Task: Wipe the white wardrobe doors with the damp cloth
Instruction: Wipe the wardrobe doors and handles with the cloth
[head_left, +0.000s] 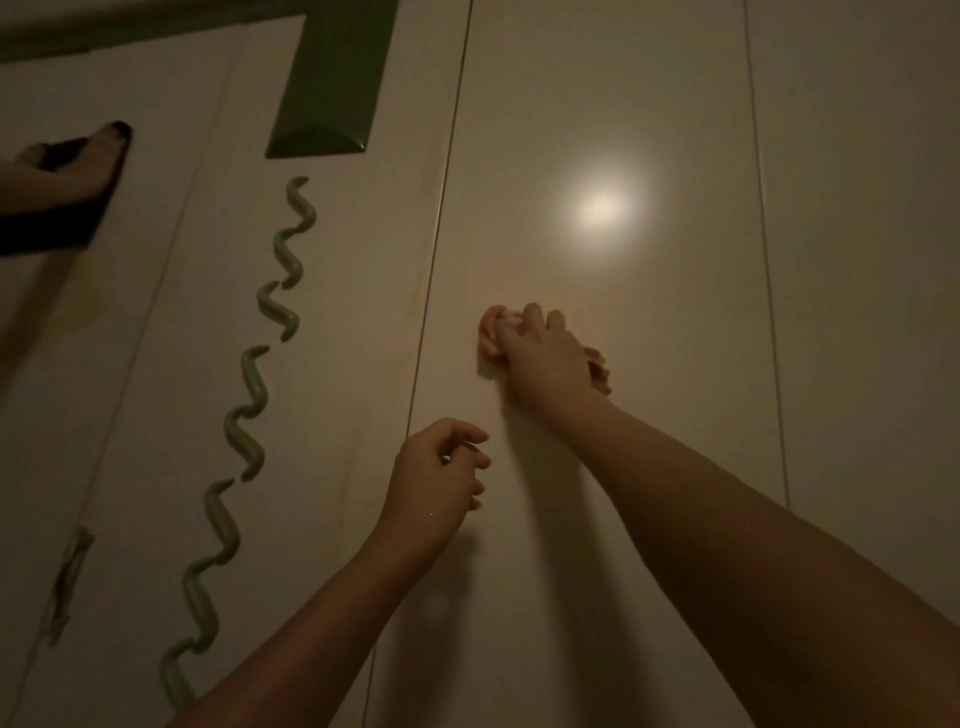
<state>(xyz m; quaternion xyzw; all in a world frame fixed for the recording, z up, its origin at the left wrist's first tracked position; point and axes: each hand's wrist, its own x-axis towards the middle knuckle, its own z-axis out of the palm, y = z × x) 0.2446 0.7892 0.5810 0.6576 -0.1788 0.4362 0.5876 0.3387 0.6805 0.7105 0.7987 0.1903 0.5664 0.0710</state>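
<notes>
The white wardrobe doors (623, 130) fill the view in dim light, split by thin vertical seams. My right hand (545, 353) presses a crumpled pinkish cloth (488, 332) flat against the middle door, just right of a seam. The cloth shows at the fingertips and at the hand's right side; the rest is hidden under the palm. My left hand (436, 483) hovers lower and to the left, near the same seam, fingers loosely curled with nothing in them.
A wavy green handle (249, 395) runs down the left door. A dark green block (327, 88) sits above it. A bright light spot (602, 208) reflects on the middle door. A dark object with someone's hand (67, 176) is at the far left.
</notes>
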